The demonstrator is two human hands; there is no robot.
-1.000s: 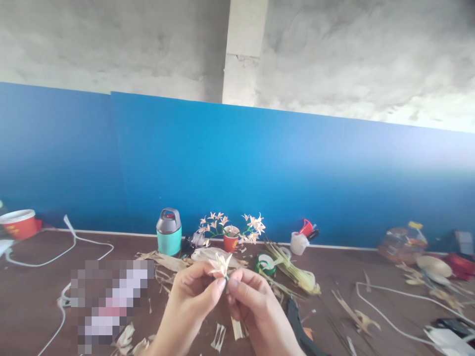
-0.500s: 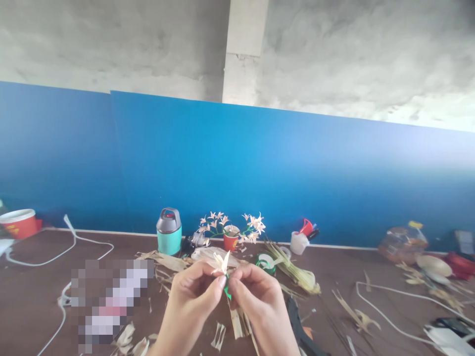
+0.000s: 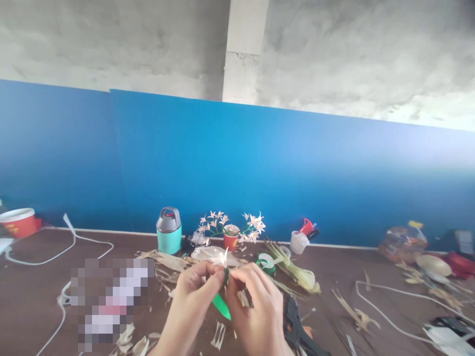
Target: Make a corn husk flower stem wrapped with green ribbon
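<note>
Both my hands meet low in the middle of the view over a brown table [image 3: 44, 291]. My left hand [image 3: 195, 289] pinches the base of a small pale straw flower [image 3: 223, 258] between thumb and forefinger. My right hand [image 3: 256, 301] is closed on the same spot, fingers curled round a strip of green tape [image 3: 221, 305] that hangs below the flower's stem. The flower's petals stick up just above my fingertips.
Behind my hands lie dried husk strips [image 3: 166, 260], a green tape roll [image 3: 265, 263], a teal flask [image 3: 168, 231], a red pot of straw flowers [image 3: 230, 238], a white cup [image 3: 298, 242] and a black glue gun [image 3: 295, 321]. White cords [image 3: 386, 316] trail across the table; a blue wall stands behind.
My hands have sunk slightly and the right hand has turned over the stem. The green tape strip now shows longer below the flower.
</note>
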